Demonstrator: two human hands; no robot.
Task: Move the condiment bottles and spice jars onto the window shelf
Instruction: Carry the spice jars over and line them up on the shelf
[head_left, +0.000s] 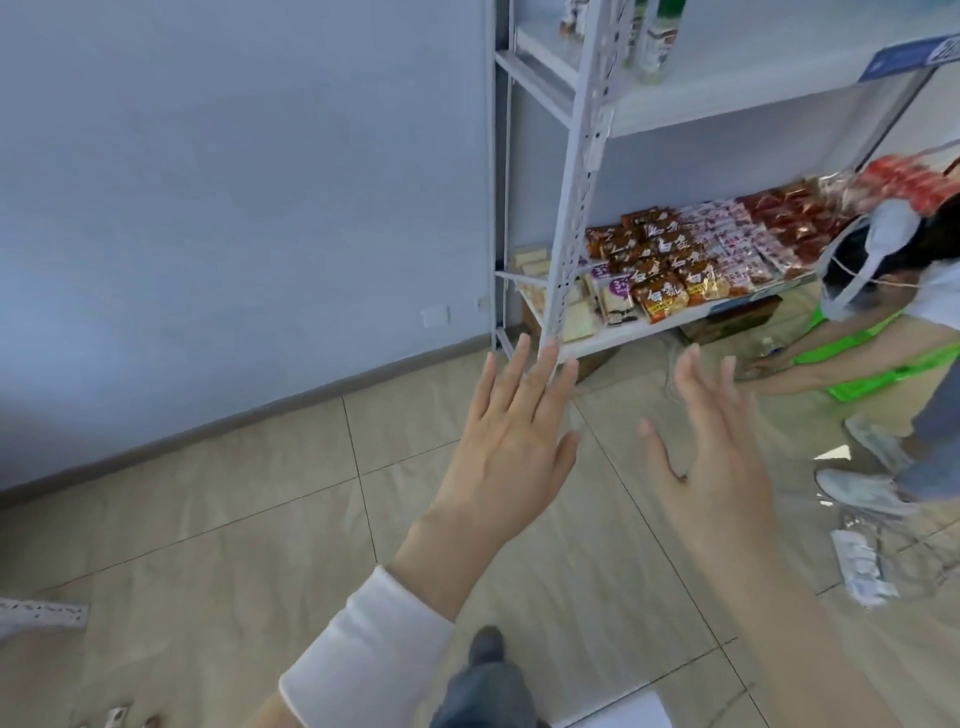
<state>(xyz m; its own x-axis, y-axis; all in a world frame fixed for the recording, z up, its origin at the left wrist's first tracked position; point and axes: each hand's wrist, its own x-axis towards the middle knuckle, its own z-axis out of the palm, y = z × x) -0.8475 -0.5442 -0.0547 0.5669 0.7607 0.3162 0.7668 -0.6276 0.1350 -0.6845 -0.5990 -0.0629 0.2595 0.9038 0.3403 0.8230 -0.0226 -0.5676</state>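
Left hand (511, 441) and right hand (711, 457): both extended over the beige tiled floor (208, 519), fingers straight and spread, grasping nothing. White perforated-metal shelving unit (582, 182): blurred white-labelled bottles (655, 44) stand near the left end of its upper shelf. Brown and pink snack packets (670, 265) cover the lower shelf to its front edge. Green plastic basket (878, 376) sits on the floor beside a second person (940, 291); contents indiscernible.

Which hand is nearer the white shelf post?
Left. The left hand has fingertips at the foot of the shelf post; the right hand hovers off to its right.
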